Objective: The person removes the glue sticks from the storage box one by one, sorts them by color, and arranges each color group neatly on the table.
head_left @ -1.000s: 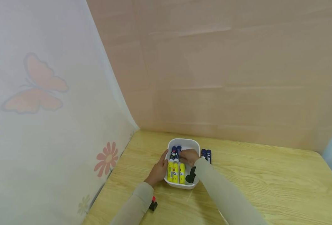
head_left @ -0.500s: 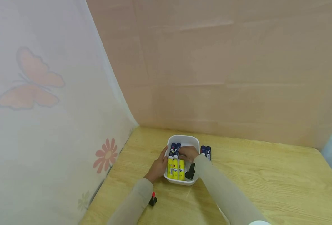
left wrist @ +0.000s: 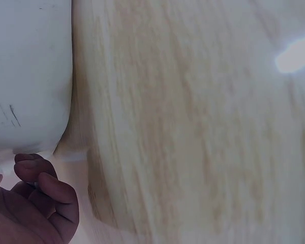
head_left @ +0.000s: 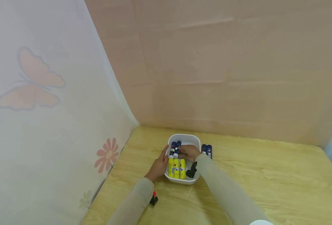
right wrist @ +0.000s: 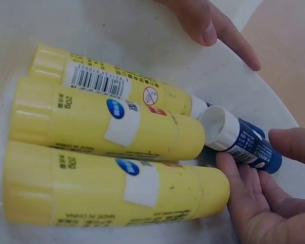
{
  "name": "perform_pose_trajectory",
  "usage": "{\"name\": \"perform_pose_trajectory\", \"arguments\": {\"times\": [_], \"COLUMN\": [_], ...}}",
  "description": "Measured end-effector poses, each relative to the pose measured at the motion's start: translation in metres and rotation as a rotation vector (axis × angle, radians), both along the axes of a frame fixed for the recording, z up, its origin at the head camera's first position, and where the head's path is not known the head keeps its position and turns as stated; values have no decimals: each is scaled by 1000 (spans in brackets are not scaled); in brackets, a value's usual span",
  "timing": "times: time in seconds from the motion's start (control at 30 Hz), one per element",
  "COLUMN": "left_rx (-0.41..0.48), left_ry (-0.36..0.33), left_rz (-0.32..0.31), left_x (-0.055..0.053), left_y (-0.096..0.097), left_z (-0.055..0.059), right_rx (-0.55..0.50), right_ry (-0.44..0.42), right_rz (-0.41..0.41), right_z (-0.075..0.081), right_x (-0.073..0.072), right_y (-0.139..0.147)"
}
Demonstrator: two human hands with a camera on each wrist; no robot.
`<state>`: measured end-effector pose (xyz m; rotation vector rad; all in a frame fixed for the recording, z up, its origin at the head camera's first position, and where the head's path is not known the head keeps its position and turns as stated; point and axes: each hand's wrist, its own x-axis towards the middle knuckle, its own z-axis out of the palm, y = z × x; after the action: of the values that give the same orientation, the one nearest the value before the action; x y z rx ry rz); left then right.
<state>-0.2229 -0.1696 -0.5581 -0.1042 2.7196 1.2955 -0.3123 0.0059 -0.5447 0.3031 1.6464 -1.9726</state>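
A white plastic box [head_left: 183, 182] stands on the wooden table. My left hand [head_left: 158, 165] grips its left wall, and curled fingers [left wrist: 61, 195] show against the box in the left wrist view. Inside lie three yellow glue sticks [head_left: 182, 168] side by side at the near end. Two dark blue glue sticks with white ends lie beyond them. My right hand [head_left: 189, 152] reaches into the box and holds the right-hand blue glue stick [right wrist: 251, 147] between thumb and fingers. Beneath it, the other blue glue stick [head_left: 173, 149] is partly hidden in the right wrist view.
Two more dark blue glue sticks [head_left: 206, 150] lie on the table just right of the box, partly hidden by the right arm. A black and red object [head_left: 153, 198] shows by the left sleeve. A patterned wall covering [head_left: 109, 153] borders the table's left side.
The head view has shifted slightly. Both hands stay at the box in nearly the same places, and the blue glue stick in my right hand sits marginally farther from the yellow ones.
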Motion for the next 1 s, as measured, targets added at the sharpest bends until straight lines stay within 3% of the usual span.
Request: {"name": "perform_pose_trajectory", "arguments": {"times": [0.27,0.73,1.0], "left_rx": [2,-13,-19], "left_ry": [-24,-7,0], "left_rz": [1,5,10], "left_x": [1,1,1], "left_y": [1,3,3], "left_z": [5,3,3], "right_rx": [-3,-46,-21], "right_ry": [-23,-18,-12], "right_rz": [-2,75,69], "right_z": [3,2,0], "right_x": [-1,-1,-2], "right_y": [0,2,1]}}
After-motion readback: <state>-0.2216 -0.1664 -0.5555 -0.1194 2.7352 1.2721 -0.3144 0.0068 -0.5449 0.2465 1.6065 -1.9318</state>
